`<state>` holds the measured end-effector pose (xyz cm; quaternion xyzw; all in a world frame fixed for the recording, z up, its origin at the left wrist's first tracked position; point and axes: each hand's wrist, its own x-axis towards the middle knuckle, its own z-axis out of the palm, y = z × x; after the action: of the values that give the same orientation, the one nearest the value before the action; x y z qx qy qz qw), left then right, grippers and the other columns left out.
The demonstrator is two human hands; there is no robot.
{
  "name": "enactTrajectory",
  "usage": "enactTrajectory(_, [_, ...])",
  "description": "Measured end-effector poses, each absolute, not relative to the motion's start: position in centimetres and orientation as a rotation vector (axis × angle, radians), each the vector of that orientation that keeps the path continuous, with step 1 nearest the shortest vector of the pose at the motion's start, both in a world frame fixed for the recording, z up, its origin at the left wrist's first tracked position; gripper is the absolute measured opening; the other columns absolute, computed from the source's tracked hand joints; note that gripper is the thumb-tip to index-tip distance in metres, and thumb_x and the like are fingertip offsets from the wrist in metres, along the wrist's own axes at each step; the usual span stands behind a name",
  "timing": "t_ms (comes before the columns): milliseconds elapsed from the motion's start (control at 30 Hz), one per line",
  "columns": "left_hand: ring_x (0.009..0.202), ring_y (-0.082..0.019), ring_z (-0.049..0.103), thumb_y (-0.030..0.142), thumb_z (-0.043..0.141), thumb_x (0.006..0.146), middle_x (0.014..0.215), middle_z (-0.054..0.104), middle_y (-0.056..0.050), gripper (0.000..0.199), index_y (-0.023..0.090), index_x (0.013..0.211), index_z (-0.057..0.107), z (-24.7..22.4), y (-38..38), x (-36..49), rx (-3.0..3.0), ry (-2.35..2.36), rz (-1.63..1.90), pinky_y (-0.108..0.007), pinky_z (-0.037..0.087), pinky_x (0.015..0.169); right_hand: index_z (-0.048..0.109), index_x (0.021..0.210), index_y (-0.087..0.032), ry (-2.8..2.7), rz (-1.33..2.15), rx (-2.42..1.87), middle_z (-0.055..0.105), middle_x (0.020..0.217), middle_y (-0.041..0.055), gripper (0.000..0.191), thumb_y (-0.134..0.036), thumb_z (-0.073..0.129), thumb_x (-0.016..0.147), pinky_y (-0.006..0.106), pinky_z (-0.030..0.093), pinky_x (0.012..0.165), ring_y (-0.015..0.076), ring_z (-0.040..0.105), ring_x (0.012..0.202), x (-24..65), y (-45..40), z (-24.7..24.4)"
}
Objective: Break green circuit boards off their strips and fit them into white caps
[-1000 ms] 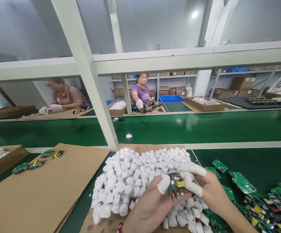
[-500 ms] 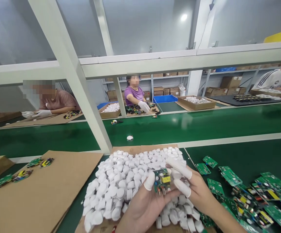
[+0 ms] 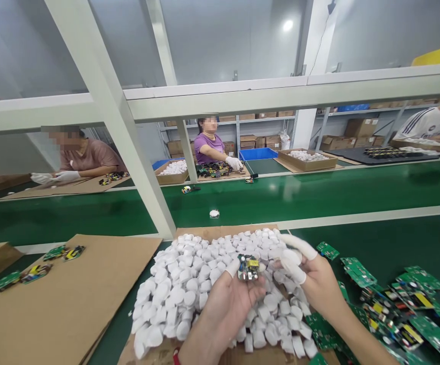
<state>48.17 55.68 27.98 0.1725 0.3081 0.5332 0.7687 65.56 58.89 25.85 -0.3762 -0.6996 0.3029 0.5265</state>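
My left hand [image 3: 229,299], palm up, grips a small circuit board [image 3: 248,267] between its thumb and fingers; yellow, black and silver parts show on the board. A white finger cot covers the left thumb. To the right, my right hand [image 3: 316,276] hovers over the white pieces, apart from the board. Its fingers, in white cots, are spread, and no held item can be made out against the white background. Below both hands lies a heap of white rounded pieces [image 3: 174,299] on cardboard [image 3: 128,352].
Several green circuit boards [image 3: 359,272] lie at right. Cardboard sheets [image 3: 63,299] with a few boards [image 3: 37,272] are at left. Ahead, a green conveyor belt [image 3: 318,188] carries a white-topped piece [image 3: 214,214]. A slanted white post [image 3: 136,152] stands near. Co-workers sit across the belt.
My right hand has drawn away from the board to the right. The left hand has tilted the board and shifted slightly left. Pieces on the belt have moved right.
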Motion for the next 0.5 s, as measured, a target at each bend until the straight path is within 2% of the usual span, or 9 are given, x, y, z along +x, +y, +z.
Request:
enactTrajectory(100, [0.091,-0.024,0.064,0.019,0.05,0.086,0.096,0.068,-0.014,0.021,0.006,0.093,0.065,27.9,55.2,48.1,0.467,0.625,1.11,-0.034,0.047,0.086,0.07,0.099,-0.021,-1.565,0.889,-0.841,0.071,0.099,0.0095,0.029,-0.04,0.063,0.078,0.036,0.053,0.085,0.0262,0.065,0.097,65.5,59.0,26.0])
enactTrajectory(167, [0.103,-0.028,0.06,0.023,0.057,0.083,0.108,0.065,-0.015,0.023,0.009,0.098,0.065,27.7,54.8,48.1,0.549,0.575,1.061,-0.039,0.043,0.094,0.071,0.094,-0.024,-1.532,0.941,-0.733,0.07,0.104,0.0091,0.024,-0.039,0.066,0.076,0.04,0.05,0.091,0.0278,0.062,0.102,65.4,58.7,26.2])
enactTrajectory(267, [0.103,-0.027,0.06,0.025,0.066,0.076,0.107,0.066,-0.012,0.026,0.015,0.1,0.066,27.4,54.2,48.3,0.669,0.478,1.019,-0.039,0.044,0.091,0.071,0.095,-0.03,-1.511,1.01,-0.53,0.069,0.108,0.0072,0.022,-0.041,0.065,0.077,0.038,0.052,0.088,0.0273,0.061,0.104,65.0,57.3,26.6])
enactTrajectory(367, [0.094,-0.025,0.062,0.028,0.072,0.07,0.097,0.068,-0.011,0.036,0.016,0.104,0.065,27.4,53.9,48.7,0.764,0.365,0.967,-0.037,0.045,0.086,0.068,0.101,-0.035,-1.527,1.007,-0.438,0.068,0.109,0.0045,0.024,-0.041,0.064,0.078,0.033,0.055,0.081,0.0244,0.063,0.1,64.4,55.7,26.9])
enactTrajectory(500, [0.079,-0.022,0.065,0.032,0.074,0.067,0.085,0.068,-0.011,0.045,0.014,0.106,0.064,27.3,53.7,49.2,0.818,0.304,0.897,-0.031,0.047,0.072,0.066,0.106,-0.038,-1.647,0.84,-0.432,0.069,0.108,0.0046,0.027,-0.044,0.06,0.08,0.038,0.055,0.078,0.0262,0.065,0.095,64.1,55.1,26.7])
